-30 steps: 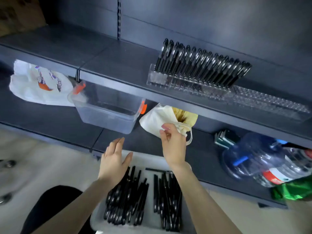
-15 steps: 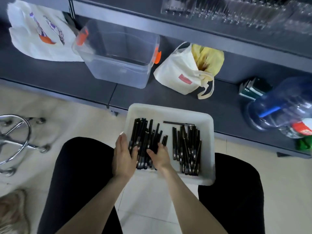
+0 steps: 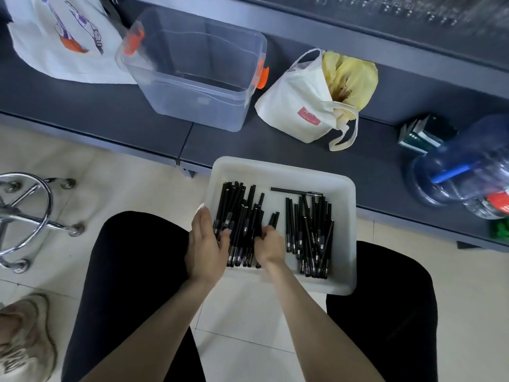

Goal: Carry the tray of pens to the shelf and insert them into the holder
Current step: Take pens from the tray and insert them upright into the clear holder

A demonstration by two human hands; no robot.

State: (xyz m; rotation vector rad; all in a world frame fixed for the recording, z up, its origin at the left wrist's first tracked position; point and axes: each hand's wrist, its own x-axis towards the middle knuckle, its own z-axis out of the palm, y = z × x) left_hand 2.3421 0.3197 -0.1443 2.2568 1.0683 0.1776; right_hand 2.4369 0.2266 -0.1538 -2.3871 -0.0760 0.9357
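Your hands are back down from the shelf and in the tray (image 3: 281, 169), which sits across your knees (image 3: 132, 257). Right hand (image 3: 268, 245) curls round pens (image 3: 239, 210) in the tray's left pile; left hand (image 3: 206, 241) lies flat against them. Likely the next batch.

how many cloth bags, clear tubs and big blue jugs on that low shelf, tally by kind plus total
cloth bags: 2
clear tub: 1
big blue jug: 1
total: 4

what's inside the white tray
Black pens in two loose piles, plus one lying crosswise at the far wall of the tray. The left hand and right hand cover part of the left pile.
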